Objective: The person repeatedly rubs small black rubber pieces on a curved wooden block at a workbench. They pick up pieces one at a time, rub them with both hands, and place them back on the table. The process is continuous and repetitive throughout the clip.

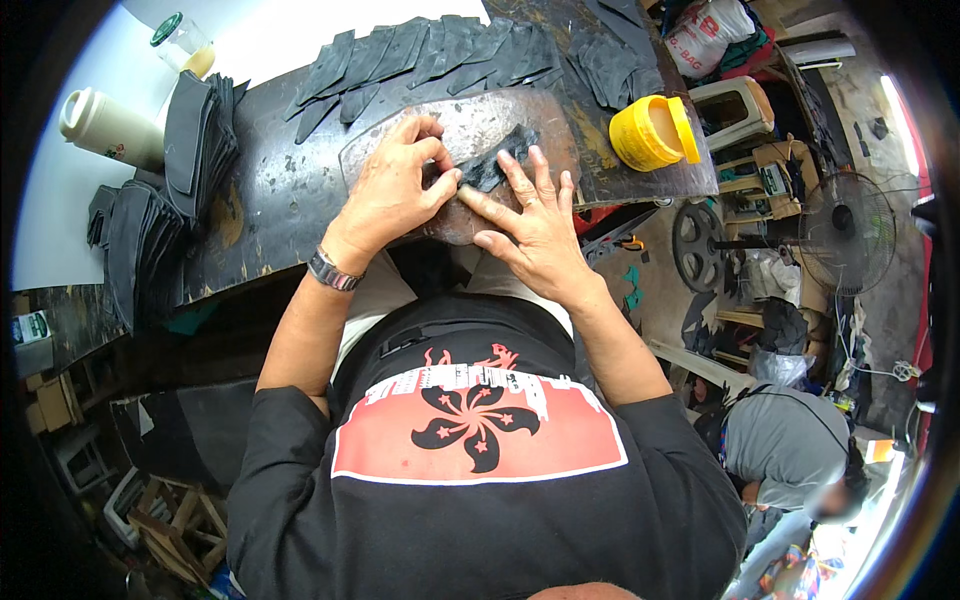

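Note:
A small black leather-like piece (487, 172) lies on a worn, smooth board (375, 150) at the table's near edge. My left hand (395, 185), with a watch on its wrist, pinches thumb and fingertips together at the piece's left end. Spread fingers of my right hand (535, 220) press flat on its right part, the index fingertip close to my left thumb. Beyond the board, several similar black pieces (400, 55) lie overlapped in a row. What exactly sits inside the left pinch is partly hidden by the fingers.
An open yellow tub (645, 135) stands right of the board. Stacks of black cut pieces (150, 240), a pale tumbler (110, 128) and a glass jar (183, 45) are at the left. A fan (845, 220) stands at right; another person (785, 445) bends over at lower right.

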Available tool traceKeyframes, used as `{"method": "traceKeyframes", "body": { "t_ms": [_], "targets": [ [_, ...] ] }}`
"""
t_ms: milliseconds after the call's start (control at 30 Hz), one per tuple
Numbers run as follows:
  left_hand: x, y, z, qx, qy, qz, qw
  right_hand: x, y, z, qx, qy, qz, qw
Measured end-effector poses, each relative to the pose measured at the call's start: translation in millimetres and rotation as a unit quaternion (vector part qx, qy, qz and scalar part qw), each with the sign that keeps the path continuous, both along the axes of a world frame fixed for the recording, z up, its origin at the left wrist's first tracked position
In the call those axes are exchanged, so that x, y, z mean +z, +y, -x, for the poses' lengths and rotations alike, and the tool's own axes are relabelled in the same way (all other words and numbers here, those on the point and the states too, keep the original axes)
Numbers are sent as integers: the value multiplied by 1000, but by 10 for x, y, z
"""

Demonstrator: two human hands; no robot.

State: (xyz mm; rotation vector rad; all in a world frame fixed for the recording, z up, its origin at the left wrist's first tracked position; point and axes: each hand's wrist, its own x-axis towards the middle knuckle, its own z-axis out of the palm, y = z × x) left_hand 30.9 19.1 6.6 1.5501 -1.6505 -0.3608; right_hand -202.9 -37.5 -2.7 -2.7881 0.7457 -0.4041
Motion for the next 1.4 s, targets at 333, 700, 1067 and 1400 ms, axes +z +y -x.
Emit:
{"method": "traceKeyframes", "body": {
  "t_ms": [333,700,1067,1400],
  "targets": [
    [107,60,72,20,-28,-8,999,4,-458,3,-178,-38,13,983],
    [216,135,122,43,-6,-93,995,25,-476,-112,-127,37,44,990],
    [303,23,14,-59,375,-152,912,-100,-734,-179,-138,-443,-165,870],
    [637,-1284,-249,-86,484,-41,870,-231,-836,-183,-189,-388,-37,901]
  ]
}}
